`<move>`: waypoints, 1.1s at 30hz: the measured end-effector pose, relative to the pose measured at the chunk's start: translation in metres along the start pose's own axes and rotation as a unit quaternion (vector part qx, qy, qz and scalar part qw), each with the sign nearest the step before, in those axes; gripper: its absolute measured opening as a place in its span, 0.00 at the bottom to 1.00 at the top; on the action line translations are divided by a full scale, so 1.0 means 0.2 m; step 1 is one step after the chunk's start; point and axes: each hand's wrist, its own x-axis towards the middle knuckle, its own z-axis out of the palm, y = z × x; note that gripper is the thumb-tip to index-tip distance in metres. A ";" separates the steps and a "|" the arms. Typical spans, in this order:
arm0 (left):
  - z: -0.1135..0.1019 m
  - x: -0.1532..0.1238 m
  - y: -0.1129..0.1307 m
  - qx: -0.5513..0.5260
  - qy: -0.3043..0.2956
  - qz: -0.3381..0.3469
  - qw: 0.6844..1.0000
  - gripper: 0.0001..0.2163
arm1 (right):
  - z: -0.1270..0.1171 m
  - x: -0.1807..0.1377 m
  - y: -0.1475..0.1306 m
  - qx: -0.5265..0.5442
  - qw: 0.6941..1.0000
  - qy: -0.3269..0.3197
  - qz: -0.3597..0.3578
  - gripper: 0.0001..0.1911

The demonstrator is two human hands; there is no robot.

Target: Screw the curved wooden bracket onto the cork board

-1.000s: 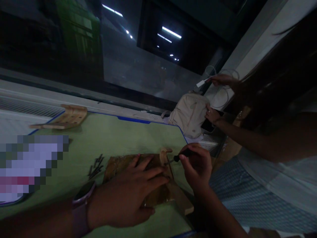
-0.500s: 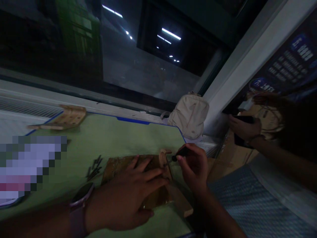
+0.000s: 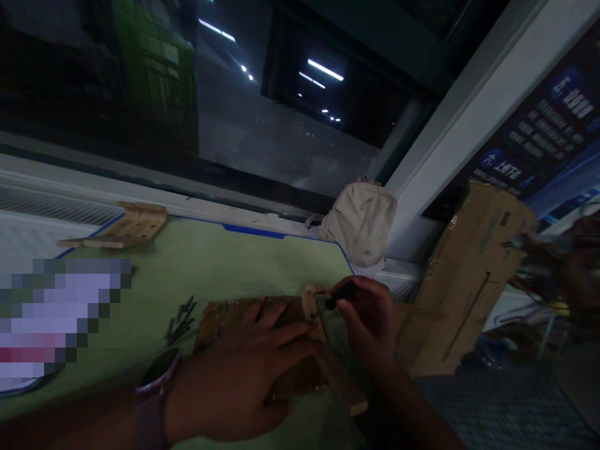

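My left hand (image 3: 244,375), with a watch on its wrist, lies spread over a brown, shiny board (image 3: 213,322), its fingertips reaching toward a wooden piece. That light wooden piece (image 3: 342,381) has a long flat bar and a rounded upper end, and it rests along the board's right side. In my right hand (image 3: 372,319), thumb and fingers pinch the black handle of a screwdriver (image 3: 343,294). Its thin shaft points left at the rounded end; whether the tip touches the wood is too dark to tell. Several dark, thin screws or nails (image 3: 182,322) lie left of the board.
A curved wooden part with holes (image 3: 135,228) sits at the table's far left corner. The pixelated device (image 3: 60,325) lies at left. Beyond the green tabletop (image 3: 262,259) are a beige backpack (image 3: 363,219) and a tall cardboard box (image 3: 469,269). Another person's blurred hand (image 3: 581,256) shows at right.
At right, a person's arm holding a dark phone has left the space before the cardboard box, which now shows. My two hands stay nearly in place; the view has shifted slightly.
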 end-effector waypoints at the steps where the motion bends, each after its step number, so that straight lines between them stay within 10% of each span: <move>1: 0.00 0.00 0.00 -0.001 -0.002 0.002 1.000 0.40 | 0.00 0.00 0.01 -0.005 1.000 0.011 -0.006 0.21; 33: 0.04 0.00 -0.03 0.020 0.058 0.044 0.997 0.37 | 0.00 0.03 0.01 -0.001 0.998 0.032 -0.054 0.20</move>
